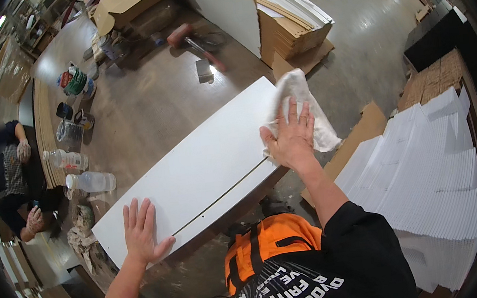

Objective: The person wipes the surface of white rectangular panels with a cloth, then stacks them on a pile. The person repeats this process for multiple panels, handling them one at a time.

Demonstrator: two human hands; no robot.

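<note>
A long white panel (pixel 204 152) with a narrow groove near its front edge lies slantwise on the worktable. At its left end my left hand (pixel 142 233) rests flat, fingers spread, holding nothing. My right hand (pixel 291 137) presses a white cloth (pixel 319 127) onto the panel's right end, with fingers spread over it; part of the cloth hangs past the panel's end. Whether the fingers grip the cloth cannot be told. Small dark holes show in the panel, one of them between the groove and the front edge.
On the worktable (pixel 132 138) are a mallet (pixel 197 44), a grey block (pixel 203 70), plastic bottles (pixel 91 182), cans and a crumpled rag (pixel 83 239). Stacked white panels (pixel 424 173) stand at right; more boards (pixel 293 8) are beyond the table. Across the table, at left, is a person (pixel 5 173) wearing gloves.
</note>
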